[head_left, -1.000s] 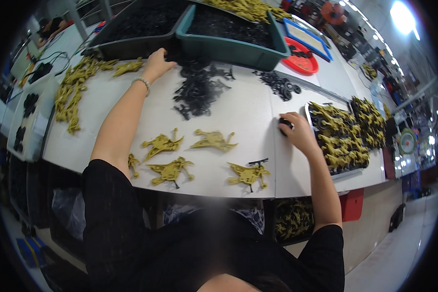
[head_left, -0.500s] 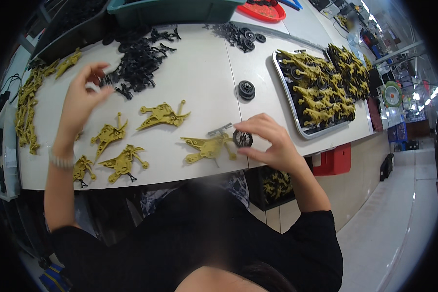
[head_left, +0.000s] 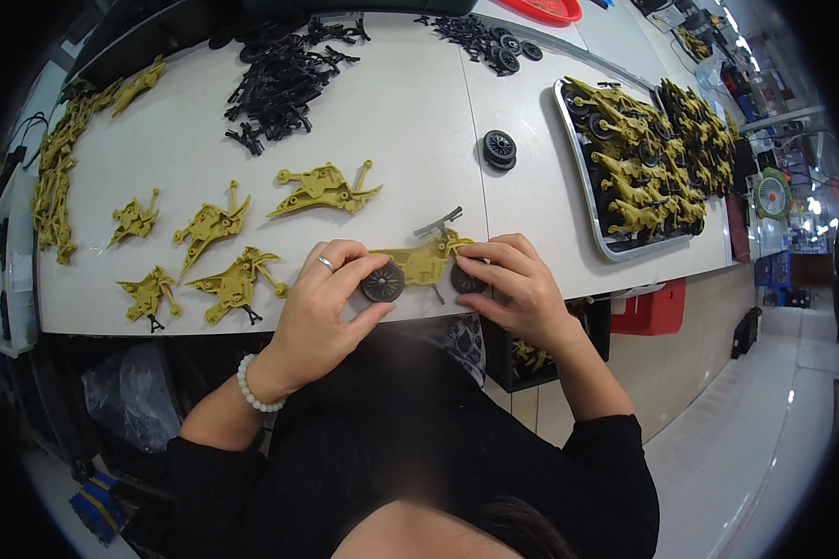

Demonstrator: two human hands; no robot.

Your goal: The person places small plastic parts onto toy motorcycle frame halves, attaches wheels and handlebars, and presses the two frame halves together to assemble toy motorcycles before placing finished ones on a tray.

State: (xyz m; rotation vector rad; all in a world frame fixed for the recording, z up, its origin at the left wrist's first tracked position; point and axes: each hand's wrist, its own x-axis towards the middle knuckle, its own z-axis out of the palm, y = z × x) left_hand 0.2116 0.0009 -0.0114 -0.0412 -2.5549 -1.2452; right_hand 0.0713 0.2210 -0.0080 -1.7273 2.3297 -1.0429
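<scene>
Few things of this kind show. A red box [head_left: 655,312] stands under the front edge of the tabletop [head_left: 410,112], below the right-hand corner; it is squarish with plain red sides. Well to the right of the tabletop, past its far corner, hangs a round disc [head_left: 772,194], white with a green ring, like a sign or dial; its detail is too small to tell. Below that disc stands a blue crate [head_left: 772,270] on the floor. No labels or screens can be made out.
</scene>
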